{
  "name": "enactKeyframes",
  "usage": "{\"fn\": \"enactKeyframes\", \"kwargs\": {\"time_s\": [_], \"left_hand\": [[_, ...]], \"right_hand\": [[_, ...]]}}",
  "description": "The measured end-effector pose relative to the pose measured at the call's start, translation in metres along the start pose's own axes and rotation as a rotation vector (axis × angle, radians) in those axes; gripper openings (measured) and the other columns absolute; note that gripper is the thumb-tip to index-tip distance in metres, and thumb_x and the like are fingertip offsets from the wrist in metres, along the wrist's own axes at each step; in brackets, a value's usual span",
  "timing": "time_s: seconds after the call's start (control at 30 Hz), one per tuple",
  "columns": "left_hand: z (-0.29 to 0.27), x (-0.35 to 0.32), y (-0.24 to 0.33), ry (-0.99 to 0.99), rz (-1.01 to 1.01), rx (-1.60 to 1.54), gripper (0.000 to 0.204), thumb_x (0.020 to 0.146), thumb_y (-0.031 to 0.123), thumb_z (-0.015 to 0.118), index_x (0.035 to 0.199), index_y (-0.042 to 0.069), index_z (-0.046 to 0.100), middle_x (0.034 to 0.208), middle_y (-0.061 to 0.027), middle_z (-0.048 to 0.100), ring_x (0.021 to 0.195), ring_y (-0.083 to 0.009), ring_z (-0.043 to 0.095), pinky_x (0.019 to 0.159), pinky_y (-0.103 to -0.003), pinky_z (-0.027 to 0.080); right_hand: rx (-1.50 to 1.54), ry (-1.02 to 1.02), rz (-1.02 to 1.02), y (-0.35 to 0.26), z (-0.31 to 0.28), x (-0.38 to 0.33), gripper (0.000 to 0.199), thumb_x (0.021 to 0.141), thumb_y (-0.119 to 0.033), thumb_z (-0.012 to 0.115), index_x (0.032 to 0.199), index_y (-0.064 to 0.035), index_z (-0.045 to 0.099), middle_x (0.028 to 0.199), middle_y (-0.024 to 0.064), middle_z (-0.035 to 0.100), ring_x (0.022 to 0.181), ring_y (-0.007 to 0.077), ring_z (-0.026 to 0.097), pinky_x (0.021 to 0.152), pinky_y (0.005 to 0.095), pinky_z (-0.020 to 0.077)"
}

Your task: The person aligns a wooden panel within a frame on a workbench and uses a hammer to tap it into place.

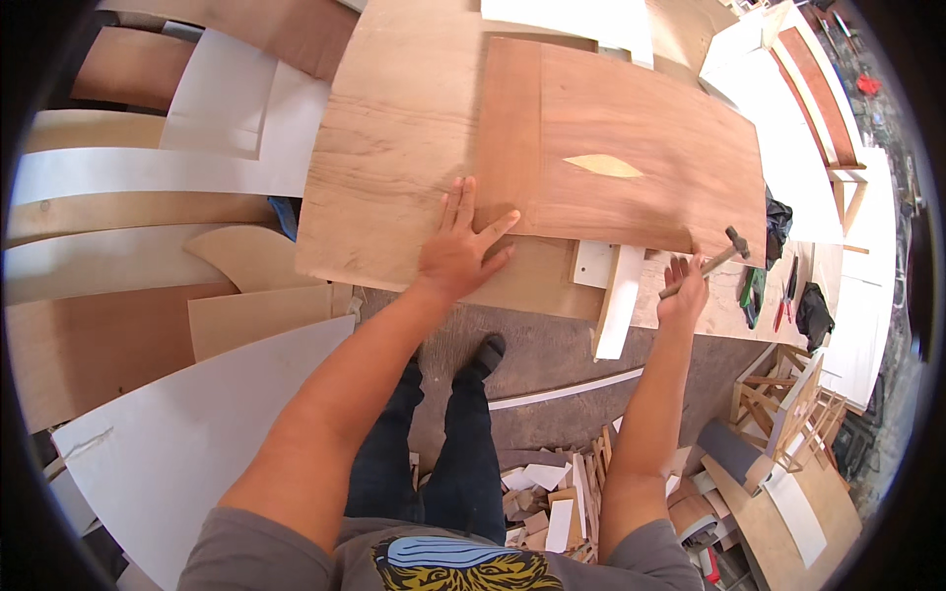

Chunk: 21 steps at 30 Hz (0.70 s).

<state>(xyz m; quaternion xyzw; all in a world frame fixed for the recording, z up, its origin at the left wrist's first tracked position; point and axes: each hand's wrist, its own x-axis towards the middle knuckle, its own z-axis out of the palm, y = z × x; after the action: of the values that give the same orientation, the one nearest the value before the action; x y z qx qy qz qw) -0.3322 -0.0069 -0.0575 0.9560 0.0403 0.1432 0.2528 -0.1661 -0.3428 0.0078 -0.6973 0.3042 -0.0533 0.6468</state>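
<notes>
My left hand (458, 251) lies flat with fingers spread, at the near left corner of a reddish-brown wood panel (641, 108). The panel rests on a larger, paler plywood sheet (389, 148) and has a pale leaf-shaped patch (603, 165) near its middle. By the panel's near right edge, my right hand (684, 295) holds a hammer (722, 258) by its wooden handle, some fingers raised off it. The metal head points away to the right. A white strip (619, 305) and a small white piece with holes (591, 266) stick out from beneath the panel's near edge.
Red-handled pliers (785, 297), a green-handled tool (752, 297) and a black plastic bag (777, 222) lie right of the hammer. White and brown boards (217, 335) fill the left. Wood offcuts (552, 502) pile near my feet, beside a small wooden frame (788, 419).
</notes>
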Motion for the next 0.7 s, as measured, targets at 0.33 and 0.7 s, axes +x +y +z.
{"fn": "enactKeyframes", "kwargs": {"time_s": [0.33, 0.7], "left_hand": [[-0.005, 0.011, 0.036, 0.047, -0.055, -0.149, 0.053, 0.093, 0.034, 0.080, 0.143, 0.020, 0.068, 0.167, -0.0335, 0.033, 0.154, -0.0437, 0.038, 0.125, -0.052, 0.032], [-0.009, 0.060, 0.068, 0.558, -0.669, -0.934, 0.029, 0.100, 0.002, 0.073, 0.127, -0.005, 0.068, 0.119, -0.0097, 0.073, 0.107, -0.0147, 0.069, 0.095, -0.028, 0.054]], "right_hand": [[0.382, -0.081, 0.156, 0.003, -0.027, 0.027, 0.045, 0.109, -0.025, 0.063, 0.150, -0.0066, 0.056, 0.137, 0.0078, 0.063, 0.126, 0.0250, 0.060, 0.117, 0.0412, 0.0414], [0.265, -0.118, 0.022, -0.010, -0.036, 0.037, 0.042, 0.100, -0.007, 0.071, 0.141, -0.0145, 0.068, 0.119, -0.0022, 0.068, 0.106, 0.0143, 0.065, 0.098, 0.0339, 0.0455]]}}
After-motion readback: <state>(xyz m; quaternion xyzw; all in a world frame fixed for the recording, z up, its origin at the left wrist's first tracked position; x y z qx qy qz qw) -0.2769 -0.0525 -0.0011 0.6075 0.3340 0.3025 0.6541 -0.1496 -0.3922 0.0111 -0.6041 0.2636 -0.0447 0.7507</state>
